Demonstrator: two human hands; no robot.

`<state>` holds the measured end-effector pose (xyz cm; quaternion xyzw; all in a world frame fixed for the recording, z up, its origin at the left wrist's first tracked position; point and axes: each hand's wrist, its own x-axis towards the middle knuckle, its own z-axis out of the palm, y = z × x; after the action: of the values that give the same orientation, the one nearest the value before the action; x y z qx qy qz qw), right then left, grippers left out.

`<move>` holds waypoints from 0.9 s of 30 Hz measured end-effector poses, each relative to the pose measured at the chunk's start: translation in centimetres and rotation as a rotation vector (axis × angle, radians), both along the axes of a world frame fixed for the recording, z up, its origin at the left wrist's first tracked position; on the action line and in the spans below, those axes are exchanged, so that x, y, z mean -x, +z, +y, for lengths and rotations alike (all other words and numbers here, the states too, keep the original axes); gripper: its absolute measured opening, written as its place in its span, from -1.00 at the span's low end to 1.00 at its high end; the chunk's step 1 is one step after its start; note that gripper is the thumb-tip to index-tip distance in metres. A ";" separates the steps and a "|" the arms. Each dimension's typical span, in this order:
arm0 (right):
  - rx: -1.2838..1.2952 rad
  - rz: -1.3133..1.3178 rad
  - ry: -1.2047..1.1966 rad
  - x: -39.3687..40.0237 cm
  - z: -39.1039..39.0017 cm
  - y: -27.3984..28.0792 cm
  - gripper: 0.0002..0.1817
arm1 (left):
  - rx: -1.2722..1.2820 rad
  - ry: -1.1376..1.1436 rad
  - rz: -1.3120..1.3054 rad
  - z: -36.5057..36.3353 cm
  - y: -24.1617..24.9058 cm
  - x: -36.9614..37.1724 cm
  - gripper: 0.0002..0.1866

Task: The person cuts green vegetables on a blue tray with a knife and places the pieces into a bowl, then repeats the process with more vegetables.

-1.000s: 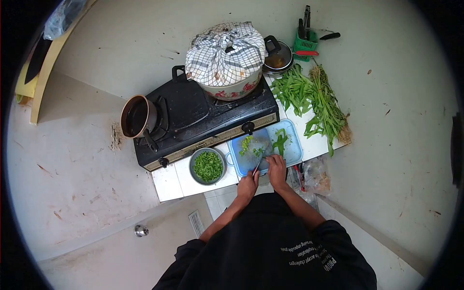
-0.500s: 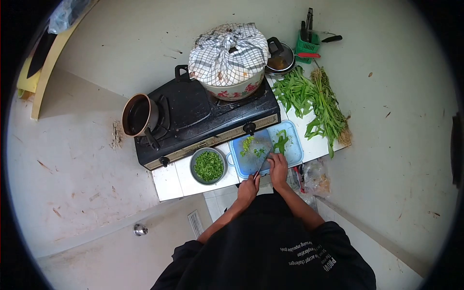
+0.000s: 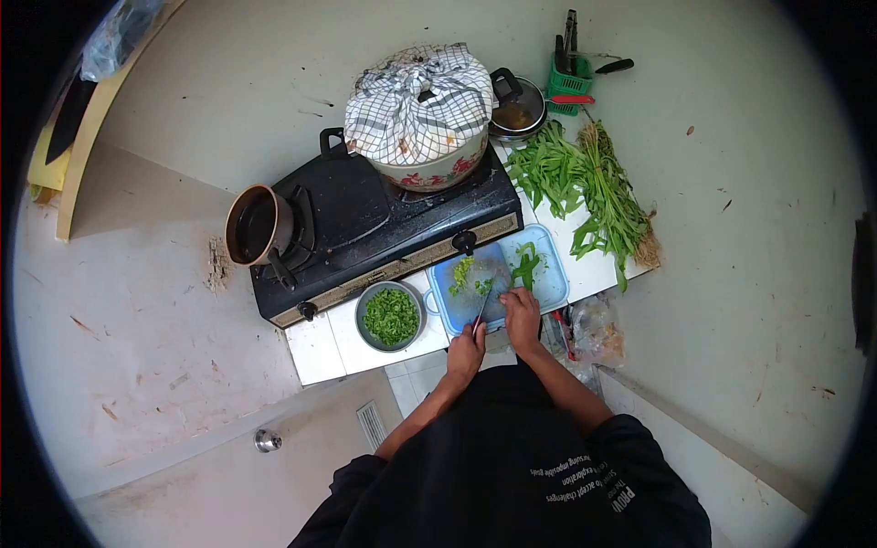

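Note:
My left hand (image 3: 466, 352) grips a knife (image 3: 481, 310) whose blade rests on a blue cutting board (image 3: 553, 285). My right hand (image 3: 523, 318) presses down on green stalks (image 3: 527, 267) lying on the board, right beside the blade. A small heap of chopped green pieces (image 3: 463, 272) sits on the board's left part. Just left of the board stands a grey bowl (image 3: 391, 316) filled with chopped greens.
A black two-burner stove (image 3: 365, 228) stands behind the board, with a cloth-covered pot (image 3: 420, 114) and a small brown saucepan (image 3: 258, 226) on it. A bundle of leafy greens (image 3: 585, 187) lies to the right, a green utensil basket (image 3: 571, 78) and a lidded pot (image 3: 514, 111) behind.
The knife blade has gone from raised and tilted to down on the board beside the stalks. Both hands stay at the board's near edge.

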<state>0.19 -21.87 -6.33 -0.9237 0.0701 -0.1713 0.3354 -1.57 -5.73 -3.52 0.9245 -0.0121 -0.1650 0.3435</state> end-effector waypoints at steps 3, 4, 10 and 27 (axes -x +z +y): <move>0.046 -0.018 0.013 0.3 0.1 0.0 -0.83 | -0.026 -0.045 0.013 0.0 0.3 0.5 -0.53; 0.087 -0.020 0.021 0.5 0.1 0.0 -0.83 | -0.028 -0.051 0.027 0.0 0.3 0.8 -0.53; 0.298 -0.030 0.099 1.5 -0.2 -0.5 -0.78 | -0.090 -0.051 0.034 -0.3 0.4 0.9 -0.53; 0.343 0.065 0.167 2.7 0.3 -0.1 -0.57 | -0.093 -0.051 -0.010 -0.4 -0.8 1.2 -0.53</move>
<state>-2.53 -21.61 -6.46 -0.9750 -0.0263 -0.1224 0.1837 -2.78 -6.11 -4.36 0.9397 -0.0297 -0.1692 0.2958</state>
